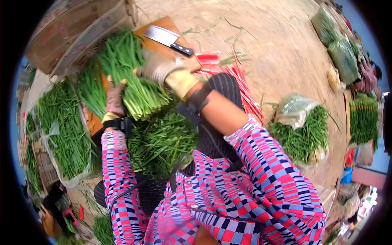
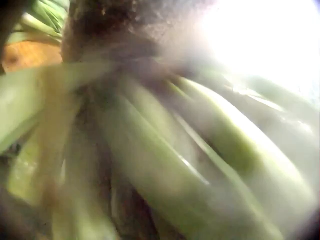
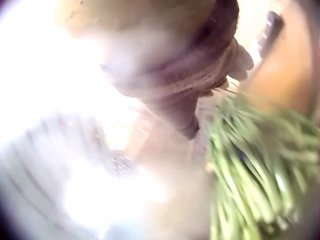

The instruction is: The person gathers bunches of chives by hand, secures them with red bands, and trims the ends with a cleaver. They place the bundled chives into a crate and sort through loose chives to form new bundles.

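A thick bunch of garlic chives [image 1: 141, 77] lies over a wooden board, pale stem ends toward the person. My gloved left hand [image 1: 115, 97] rests along the bunch's left side, fingers straight, with another pile of chives [image 1: 90, 87] on its other side. Blurred stems [image 2: 175, 150] fill the left wrist view. My gloved right hand [image 1: 159, 68], blurred by motion, is at the bunch's right side, close to the board. In the right wrist view its fingers [image 3: 187, 117] stand apart from the stems, with nothing visible in them.
A cleaver [image 1: 167, 40] lies on the board [image 1: 185, 61]. Red-and-white strips [image 1: 247, 92] lie on the floor to the right. Loose chives [image 1: 163, 132] heap before the person; bagged chives [image 1: 65, 130] stand left and more greens [image 1: 300, 139] right. Cardboard [image 1: 77, 32] stands behind.
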`<action>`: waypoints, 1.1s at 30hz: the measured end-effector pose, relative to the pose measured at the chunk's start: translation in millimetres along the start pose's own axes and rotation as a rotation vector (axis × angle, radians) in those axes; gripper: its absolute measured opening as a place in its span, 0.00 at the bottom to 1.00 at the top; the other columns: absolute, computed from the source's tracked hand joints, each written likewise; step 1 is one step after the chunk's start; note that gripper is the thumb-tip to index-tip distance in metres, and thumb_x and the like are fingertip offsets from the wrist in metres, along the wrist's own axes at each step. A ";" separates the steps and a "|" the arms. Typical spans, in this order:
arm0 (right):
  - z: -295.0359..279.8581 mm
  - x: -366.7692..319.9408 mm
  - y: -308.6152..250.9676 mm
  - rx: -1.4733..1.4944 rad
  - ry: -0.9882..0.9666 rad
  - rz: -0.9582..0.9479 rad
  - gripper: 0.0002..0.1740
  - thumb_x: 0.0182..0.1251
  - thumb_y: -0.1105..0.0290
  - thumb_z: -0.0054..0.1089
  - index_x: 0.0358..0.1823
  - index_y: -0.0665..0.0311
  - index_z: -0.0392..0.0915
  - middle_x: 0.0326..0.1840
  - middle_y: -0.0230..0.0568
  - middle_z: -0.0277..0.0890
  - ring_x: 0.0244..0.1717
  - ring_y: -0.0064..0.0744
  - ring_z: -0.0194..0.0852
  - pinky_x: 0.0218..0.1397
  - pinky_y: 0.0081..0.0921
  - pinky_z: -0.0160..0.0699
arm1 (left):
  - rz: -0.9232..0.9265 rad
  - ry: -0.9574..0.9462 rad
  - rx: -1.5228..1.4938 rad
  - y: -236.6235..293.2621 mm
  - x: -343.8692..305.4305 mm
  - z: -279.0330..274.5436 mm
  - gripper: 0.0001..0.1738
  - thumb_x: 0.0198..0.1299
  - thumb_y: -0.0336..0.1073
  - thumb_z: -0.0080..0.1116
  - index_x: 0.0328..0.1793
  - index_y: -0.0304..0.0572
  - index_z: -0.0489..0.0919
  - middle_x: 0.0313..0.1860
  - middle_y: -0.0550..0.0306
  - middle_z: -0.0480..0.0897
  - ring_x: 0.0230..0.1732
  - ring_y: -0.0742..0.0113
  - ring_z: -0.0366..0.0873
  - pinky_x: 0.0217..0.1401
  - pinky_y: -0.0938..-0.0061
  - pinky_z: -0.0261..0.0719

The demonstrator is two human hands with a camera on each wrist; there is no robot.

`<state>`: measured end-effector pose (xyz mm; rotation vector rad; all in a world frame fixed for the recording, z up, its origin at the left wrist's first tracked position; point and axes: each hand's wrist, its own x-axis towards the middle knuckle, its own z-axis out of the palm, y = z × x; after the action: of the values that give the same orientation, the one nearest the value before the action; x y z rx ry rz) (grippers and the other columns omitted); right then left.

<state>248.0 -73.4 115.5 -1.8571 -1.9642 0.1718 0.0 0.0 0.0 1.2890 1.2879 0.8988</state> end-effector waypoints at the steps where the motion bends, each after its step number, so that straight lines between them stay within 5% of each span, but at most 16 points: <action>1: 2.3 -7.7 3.4 0.002 -0.016 0.038 0.33 0.55 0.50 0.63 0.61 0.57 0.73 0.62 0.43 0.73 0.63 0.37 0.70 0.65 0.29 0.66 | 0.020 0.019 -0.002 9.3 -5.4 4.5 0.55 0.51 0.44 0.67 0.80 0.54 0.44 0.75 0.47 0.57 0.72 0.51 0.55 0.73 0.58 0.54; 3: -27.9 -14.6 84.0 0.322 0.028 0.078 0.29 0.60 0.53 0.59 0.60 0.61 0.74 0.56 0.44 0.78 0.55 0.40 0.77 0.61 0.32 0.71 | -0.086 -0.009 -0.268 29.0 -17.2 49.2 0.50 0.55 0.43 0.63 0.79 0.51 0.45 0.73 0.46 0.59 0.68 0.51 0.63 0.65 0.59 0.67; 6: -62.1 -73.7 211.3 0.388 0.077 0.226 0.22 0.64 0.58 0.59 0.54 0.65 0.78 0.44 0.36 0.83 0.41 0.22 0.79 0.49 0.21 0.76 | -0.063 -0.001 -0.213 6.3 3.8 35.3 0.46 0.58 0.41 0.60 0.79 0.50 0.47 0.72 0.46 0.60 0.65 0.53 0.66 0.62 0.62 0.70; 7: -60.8 -106.7 247.4 0.414 0.013 0.368 0.23 0.62 0.54 0.58 0.52 0.63 0.79 0.46 0.45 0.82 0.46 0.34 0.81 0.52 0.31 0.76 | -0.050 0.021 -0.177 -5.9 8.5 31.4 0.45 0.59 0.39 0.59 0.79 0.50 0.48 0.70 0.47 0.63 0.63 0.55 0.67 0.61 0.64 0.71; 9: -15.3 -174.5 321.4 0.253 -0.062 0.742 0.20 0.63 0.55 0.56 0.45 0.65 0.81 0.40 0.45 0.83 0.40 0.38 0.80 0.48 0.34 0.76 | -0.027 0.010 -0.225 6.8 -9.1 46.6 0.44 0.58 0.42 0.60 0.78 0.48 0.51 0.69 0.49 0.64 0.64 0.56 0.65 0.63 0.64 0.68; 10: 8.5 -193.5 343.9 0.045 -0.333 0.912 0.20 0.64 0.55 0.53 0.45 0.63 0.81 0.41 0.44 0.82 0.41 0.40 0.80 0.49 0.35 0.76 | -0.037 0.014 -0.229 0.8 -8.4 42.6 0.43 0.58 0.42 0.60 0.78 0.48 0.52 0.69 0.50 0.65 0.63 0.56 0.66 0.62 0.64 0.69; 13: 115.5 -267.7 418.3 0.099 -0.314 1.024 0.23 0.63 0.53 0.54 0.50 0.62 0.80 0.43 0.49 0.82 0.40 0.37 0.81 0.46 0.33 0.76 | -0.066 0.120 -0.168 -5.5 -1.5 37.4 0.38 0.61 0.49 0.57 0.75 0.50 0.57 0.64 0.54 0.69 0.56 0.60 0.73 0.58 0.67 0.74; 19: 225.8 -269.5 455.8 0.141 0.033 1.284 0.21 0.62 0.54 0.53 0.46 0.62 0.82 0.41 0.52 0.82 0.39 0.40 0.82 0.45 0.35 0.77 | -0.197 -0.048 -0.180 1.6 -3.8 47.6 0.33 0.60 0.56 0.58 0.66 0.47 0.69 0.57 0.57 0.77 0.52 0.60 0.77 0.56 0.66 0.77; 22: 249.4 -267.6 478.1 -0.053 -0.077 1.110 0.19 0.63 0.56 0.52 0.42 0.64 0.82 0.38 0.50 0.82 0.34 0.41 0.82 0.40 0.35 0.78 | -0.177 -0.059 -0.172 6.9 -4.1 56.5 0.33 0.60 0.54 0.59 0.67 0.47 0.67 0.57 0.57 0.77 0.51 0.60 0.78 0.55 0.65 0.78; 25: 230.6 -266.5 459.3 0.847 0.272 1.348 0.14 0.64 0.60 0.52 0.34 0.64 0.79 0.26 0.44 0.80 0.21 0.33 0.74 0.26 0.30 0.72 | -0.125 -0.015 -0.099 -1.7 6.4 51.1 0.34 0.61 0.51 0.59 0.70 0.50 0.63 0.58 0.54 0.76 0.52 0.60 0.77 0.55 0.66 0.78; 26: 211.3 -265.3 444.3 0.931 0.358 1.321 0.10 0.64 0.63 0.53 0.32 0.61 0.78 0.22 0.40 0.77 0.18 0.29 0.71 0.22 0.28 0.69 | -0.118 -0.022 -0.114 -0.5 3.4 55.7 0.35 0.61 0.50 0.59 0.71 0.49 0.62 0.59 0.54 0.75 0.53 0.61 0.77 0.55 0.66 0.78; 29: 239.1 -287.9 501.5 0.450 0.013 1.136 0.15 0.64 0.58 0.54 0.35 0.64 0.79 0.27 0.44 0.81 0.24 0.38 0.77 0.28 0.33 0.73 | -0.109 0.001 -0.119 8.1 -8.2 64.8 0.38 0.62 0.50 0.58 0.74 0.48 0.58 0.63 0.53 0.71 0.56 0.61 0.74 0.57 0.67 0.75; 30: 213.3 -272.0 485.5 -0.185 -0.283 0.754 0.24 0.63 0.51 0.55 0.45 0.67 0.80 0.41 0.52 0.82 0.41 0.49 0.82 0.41 0.40 0.78 | -0.117 0.036 -0.102 7.7 -7.2 63.8 0.39 0.62 0.50 0.58 0.75 0.47 0.56 0.64 0.53 0.70 0.58 0.61 0.73 0.58 0.68 0.74; 33: 201.5 -236.6 458.2 0.111 -0.218 1.313 0.26 0.60 0.49 0.58 0.53 0.59 0.79 0.56 0.52 0.76 0.61 0.49 0.71 0.59 0.40 0.72 | -0.087 0.124 -0.023 17.7 -16.4 71.1 0.43 0.62 0.54 0.57 0.77 0.46 0.53 0.70 0.53 0.64 0.64 0.61 0.67 0.64 0.67 0.68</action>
<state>594.9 -220.1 -290.2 -2.7877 -0.4952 0.8412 70.2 -25.2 8.3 1.1652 1.4151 0.9409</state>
